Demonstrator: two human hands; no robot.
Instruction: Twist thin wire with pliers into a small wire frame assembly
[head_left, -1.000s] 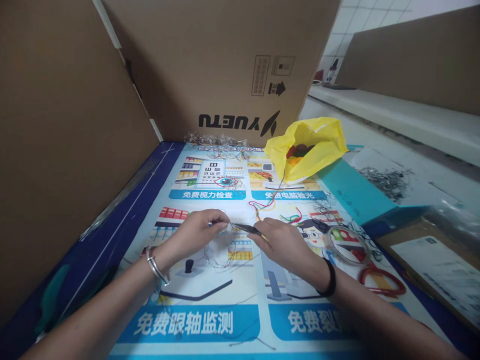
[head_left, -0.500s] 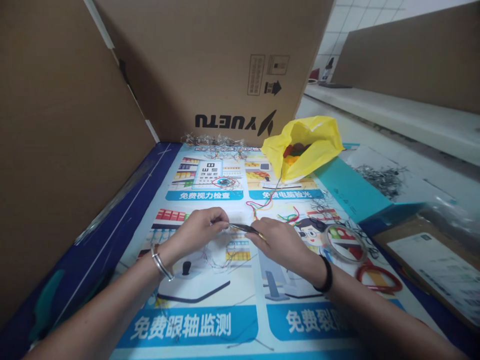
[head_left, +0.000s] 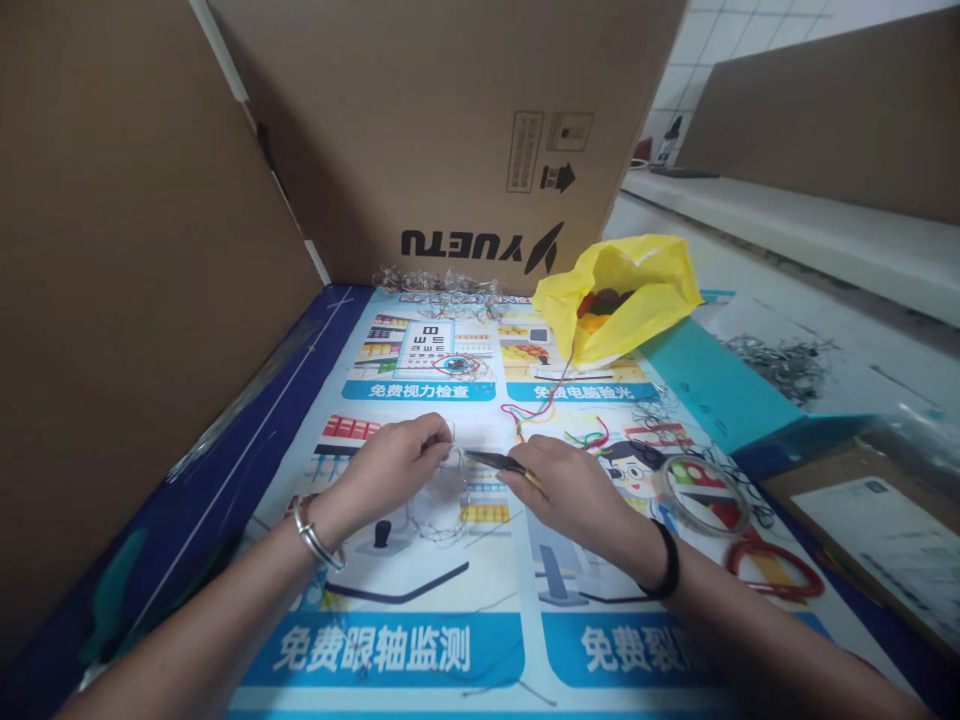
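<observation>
My left hand point(head_left: 405, 460), with a silver bangle at its wrist, pinches a thin wire loop point(head_left: 439, 537) between thumb and fingers. The loop hangs below the fingertips, its strands fine and partly hard to make out. In my right hand point(head_left: 566, 490) is a pair of slim pliers point(head_left: 491, 460) with dark jaws and yellowish handles. The jaws point left and end just beside the left fingertips; whether they touch the wire cannot be told. Coloured threads point(head_left: 525, 410) lie just behind my right hand.
A yellow bag point(head_left: 622, 310) stands open at the back right. Tangled wire point(head_left: 442, 282) lies along the cardboard wall point(head_left: 420, 130). To the right are a clear round coil point(head_left: 705, 495), a red cord point(head_left: 776, 570) and a blue folder point(head_left: 716, 390). A teal-handled tool point(head_left: 116, 590) lies at left.
The plier jaws have drawn slightly away from my left fingertips and their tips look turned. The wire loop now shows more clearly. The whole view has shifted a little.
</observation>
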